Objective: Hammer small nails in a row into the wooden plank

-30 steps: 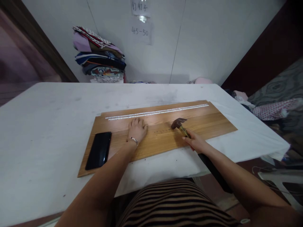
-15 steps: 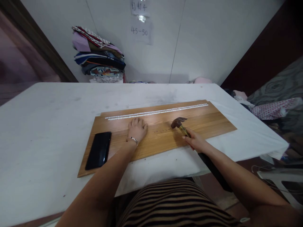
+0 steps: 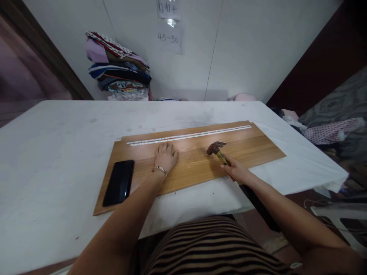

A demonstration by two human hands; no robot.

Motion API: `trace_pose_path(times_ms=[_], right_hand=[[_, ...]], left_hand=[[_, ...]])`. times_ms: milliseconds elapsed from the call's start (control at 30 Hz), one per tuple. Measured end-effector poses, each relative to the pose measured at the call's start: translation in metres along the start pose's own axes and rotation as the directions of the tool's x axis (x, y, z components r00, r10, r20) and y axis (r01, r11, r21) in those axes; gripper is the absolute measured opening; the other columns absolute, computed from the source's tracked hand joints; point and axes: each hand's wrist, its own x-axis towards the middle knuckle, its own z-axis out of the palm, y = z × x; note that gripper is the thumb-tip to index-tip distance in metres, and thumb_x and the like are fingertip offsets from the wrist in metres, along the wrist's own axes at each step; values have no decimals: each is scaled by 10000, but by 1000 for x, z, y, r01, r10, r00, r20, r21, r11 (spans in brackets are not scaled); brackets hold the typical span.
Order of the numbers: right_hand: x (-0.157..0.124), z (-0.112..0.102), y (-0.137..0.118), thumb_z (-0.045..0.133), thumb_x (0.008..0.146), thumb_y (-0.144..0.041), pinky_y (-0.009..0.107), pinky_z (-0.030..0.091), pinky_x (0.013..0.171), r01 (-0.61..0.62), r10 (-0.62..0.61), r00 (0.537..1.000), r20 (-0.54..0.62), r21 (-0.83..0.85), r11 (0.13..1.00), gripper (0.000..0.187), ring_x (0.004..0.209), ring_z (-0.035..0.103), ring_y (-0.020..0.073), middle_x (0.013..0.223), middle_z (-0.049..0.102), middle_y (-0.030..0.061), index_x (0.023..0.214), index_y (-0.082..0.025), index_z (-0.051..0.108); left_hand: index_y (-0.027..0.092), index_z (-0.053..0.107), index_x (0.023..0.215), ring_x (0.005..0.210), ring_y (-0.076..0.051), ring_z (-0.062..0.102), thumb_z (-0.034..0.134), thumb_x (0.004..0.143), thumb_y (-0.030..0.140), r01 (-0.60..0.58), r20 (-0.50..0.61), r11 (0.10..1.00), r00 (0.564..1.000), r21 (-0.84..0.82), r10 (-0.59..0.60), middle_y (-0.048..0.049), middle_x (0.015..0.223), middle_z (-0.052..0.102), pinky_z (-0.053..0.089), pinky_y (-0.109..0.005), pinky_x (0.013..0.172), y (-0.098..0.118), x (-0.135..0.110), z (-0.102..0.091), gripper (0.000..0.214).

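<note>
My right hand (image 3: 235, 169) is wrapped around the handle of a claw hammer (image 3: 215, 148), whose rusty head is over the right half of a brown wooden board (image 3: 246, 149). The long black end of the handle sticks out below my wrist. Flat on the board, fingers spread, lies my left hand (image 3: 166, 156), with a bracelet at the wrist. Between the hands, a row of small dark marks or nails (image 3: 195, 158) shows in the wood; which they are I cannot tell. Two thin white marked strips (image 3: 189, 136) run along the board's far side, just beyond my left fingertips.
A black phone (image 3: 118, 183) rests on the board's left end. The board lies on a white-covered table (image 3: 57, 160). Folded clothes (image 3: 120, 68) are stacked at the back left against the wall. A white chair (image 3: 335, 217) stands at the lower right.
</note>
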Motion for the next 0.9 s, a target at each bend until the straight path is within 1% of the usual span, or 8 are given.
trace_pose_path(times_ms=[233, 433, 633, 767, 900], right_hand=[[0, 2, -1, 569, 851, -348, 209, 273, 349, -13, 12, 1000, -2, -15, 1000, 613, 340, 369, 84, 528, 405, -122, 1426, -141, 515], [-1, 0, -2, 564, 854, -367, 221, 295, 356, -10, 10, 1000, -12, -6, 1000, 649, 345, 369, 89, 542, 422, -113, 1453, -131, 492], [0, 1, -1, 561, 848, -341, 216, 284, 349, -7, 7, 1000, 11, -13, 1000, 577, 343, 365, 85, 557, 423, -112, 1393, -154, 524], [1, 1, 0, 558, 846, -346, 214, 284, 347, -8, 8, 1000, -2, -13, 1000, 582, 342, 363, 83, 554, 413, -116, 1394, -154, 522], [-1, 1, -1, 560, 849, -350, 221, 304, 360, -1, 1, 1000, -10, -13, 1000, 598, 342, 363, 87, 551, 424, -113, 1412, -152, 516]], left_hand=[[170, 678, 1285, 1400, -339, 492, 464, 969, 402, -3, 10, 1000, 1000, 8, 3, -172, 1490, 579, 382, -492, 1174, 0, 1, -1, 447], [150, 671, 1297, 1413, -347, 476, 462, 965, 403, 0, 19, 1000, 1000, -7, 0, -190, 1501, 565, 366, -498, 1186, 0, 1, -1, 467], [191, 675, 1282, 1407, -334, 484, 462, 964, 399, 4, 12, 1000, 1000, -6, -4, -163, 1494, 578, 378, -496, 1177, 2, 1, -2, 436], [155, 669, 1298, 1415, -345, 475, 457, 969, 405, 2, 29, 1000, 1000, -5, -2, -184, 1498, 568, 367, -495, 1187, 2, 0, -3, 464], [166, 675, 1281, 1407, -344, 483, 466, 964, 402, 0, 21, 1000, 1000, -9, 0, -179, 1495, 573, 375, -498, 1180, 2, 0, -3, 447]])
